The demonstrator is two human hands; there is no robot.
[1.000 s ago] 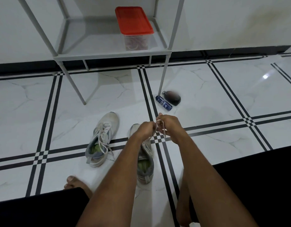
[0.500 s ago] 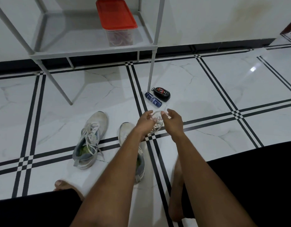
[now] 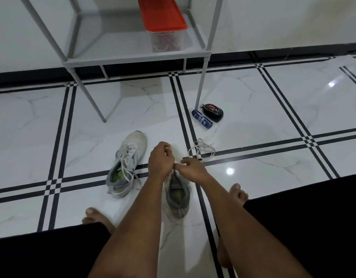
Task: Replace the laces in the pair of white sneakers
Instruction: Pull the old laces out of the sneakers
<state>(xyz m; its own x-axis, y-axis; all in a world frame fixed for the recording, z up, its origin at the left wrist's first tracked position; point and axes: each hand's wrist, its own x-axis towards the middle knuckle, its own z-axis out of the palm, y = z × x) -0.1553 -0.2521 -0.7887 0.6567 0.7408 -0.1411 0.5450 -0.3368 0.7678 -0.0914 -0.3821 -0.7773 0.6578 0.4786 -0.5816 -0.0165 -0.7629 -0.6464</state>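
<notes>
Marble-look floor [image 3: 253, 121] with black stripe lines, grey rack [image 3: 133, 57] by wall, both hands' fingers [image 3: 169, 151] curled, grip unclear.

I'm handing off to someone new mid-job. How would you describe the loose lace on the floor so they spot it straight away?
Start at the grey shelf rack by the wall and follow its front right leg down to the dark blue tube and black container at its foot. Just nearer the person lies the loose lace, a white tangle across the black tile stripe, right of both sneakers. Unlike the laces on the left sneaker, it is threaded through nothing.
</notes>
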